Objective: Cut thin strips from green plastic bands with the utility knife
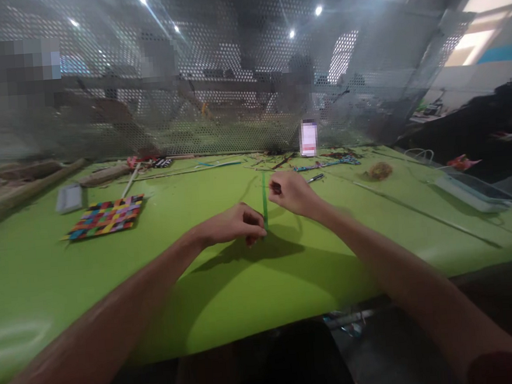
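A narrow green strip runs away from me over the bright green tabletop. At its near end, the thumb and fingertips of my left hand are pinched together on it. My right hand is curled closed just right of the strip, farther up its length. Its fingertips are turned away, so whatever they hold is hidden. A black pen lies just beyond my right hand. Both hands cast shadows on the table.
On the left lie a colourful woven mat, a grey case and long stalks. Coloured strips and a lit phone are by the perforated screen. Rightward are a thin rod, a fibre bundle and a white-edged device.
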### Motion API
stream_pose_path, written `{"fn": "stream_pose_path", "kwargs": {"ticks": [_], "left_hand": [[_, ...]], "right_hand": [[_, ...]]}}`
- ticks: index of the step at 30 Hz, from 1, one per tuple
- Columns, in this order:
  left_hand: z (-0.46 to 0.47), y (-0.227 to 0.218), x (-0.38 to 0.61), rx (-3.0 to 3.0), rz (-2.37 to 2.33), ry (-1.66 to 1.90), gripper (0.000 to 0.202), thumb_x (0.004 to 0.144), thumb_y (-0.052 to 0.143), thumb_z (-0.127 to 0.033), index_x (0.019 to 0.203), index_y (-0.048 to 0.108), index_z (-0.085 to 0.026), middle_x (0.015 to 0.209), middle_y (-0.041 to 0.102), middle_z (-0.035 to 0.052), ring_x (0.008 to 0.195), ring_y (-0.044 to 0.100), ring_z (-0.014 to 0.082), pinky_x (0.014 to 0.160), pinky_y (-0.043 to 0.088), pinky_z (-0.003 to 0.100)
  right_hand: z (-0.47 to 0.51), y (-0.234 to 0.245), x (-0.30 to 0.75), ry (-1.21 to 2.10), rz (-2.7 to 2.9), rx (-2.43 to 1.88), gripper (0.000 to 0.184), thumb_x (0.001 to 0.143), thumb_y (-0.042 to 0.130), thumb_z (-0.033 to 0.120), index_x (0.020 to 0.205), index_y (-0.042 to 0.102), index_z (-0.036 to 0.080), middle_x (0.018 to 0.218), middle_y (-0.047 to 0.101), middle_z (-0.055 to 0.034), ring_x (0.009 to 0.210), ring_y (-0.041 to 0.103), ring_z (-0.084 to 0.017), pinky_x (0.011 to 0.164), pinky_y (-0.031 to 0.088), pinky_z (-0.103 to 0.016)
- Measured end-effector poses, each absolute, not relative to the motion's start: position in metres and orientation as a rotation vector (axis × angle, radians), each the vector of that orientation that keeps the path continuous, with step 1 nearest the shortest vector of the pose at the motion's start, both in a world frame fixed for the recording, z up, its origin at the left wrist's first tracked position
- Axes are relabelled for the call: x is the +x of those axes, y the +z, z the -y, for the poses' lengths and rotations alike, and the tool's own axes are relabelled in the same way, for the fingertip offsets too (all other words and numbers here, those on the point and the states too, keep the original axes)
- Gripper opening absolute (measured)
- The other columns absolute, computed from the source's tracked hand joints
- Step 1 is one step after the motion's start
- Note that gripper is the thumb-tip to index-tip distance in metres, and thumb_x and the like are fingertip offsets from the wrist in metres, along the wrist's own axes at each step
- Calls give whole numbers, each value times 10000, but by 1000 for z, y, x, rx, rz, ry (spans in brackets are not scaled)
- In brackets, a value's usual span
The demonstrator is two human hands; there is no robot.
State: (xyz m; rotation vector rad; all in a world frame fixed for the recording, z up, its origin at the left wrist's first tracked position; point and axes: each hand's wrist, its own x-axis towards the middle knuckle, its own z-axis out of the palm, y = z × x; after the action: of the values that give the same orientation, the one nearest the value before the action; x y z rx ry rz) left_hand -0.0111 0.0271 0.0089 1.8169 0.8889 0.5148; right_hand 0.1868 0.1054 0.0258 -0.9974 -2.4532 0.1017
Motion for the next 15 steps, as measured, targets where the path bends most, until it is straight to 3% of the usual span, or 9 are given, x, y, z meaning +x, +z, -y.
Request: {"fn": "stream_pose_path", "kwargs": {"ticks": [6, 15], "left_hand": [[-22, 7, -9, 1795, -763, 302, 172, 827, 685, -247, 675, 684, -168, 572, 651, -9, 522, 584, 107, 550, 447, 228], [-10, 22, -8, 1847, -571, -60, 143, 810, 737, -272, 679, 764, -221, 616, 725, 21, 569, 645, 153, 561, 490, 256]], "right_hand": [[-120, 29, 193, -66, 2300, -1380, 40, 816, 609, 161, 781, 600, 144, 836, 643, -89, 740, 502, -154, 688, 313, -267], [-176, 38, 249, -214, 1907, -1716, 148, 872, 568, 225, 903, 664, 118, 910, 660, -184, 898, 598, -286, 805, 443, -389]]}}
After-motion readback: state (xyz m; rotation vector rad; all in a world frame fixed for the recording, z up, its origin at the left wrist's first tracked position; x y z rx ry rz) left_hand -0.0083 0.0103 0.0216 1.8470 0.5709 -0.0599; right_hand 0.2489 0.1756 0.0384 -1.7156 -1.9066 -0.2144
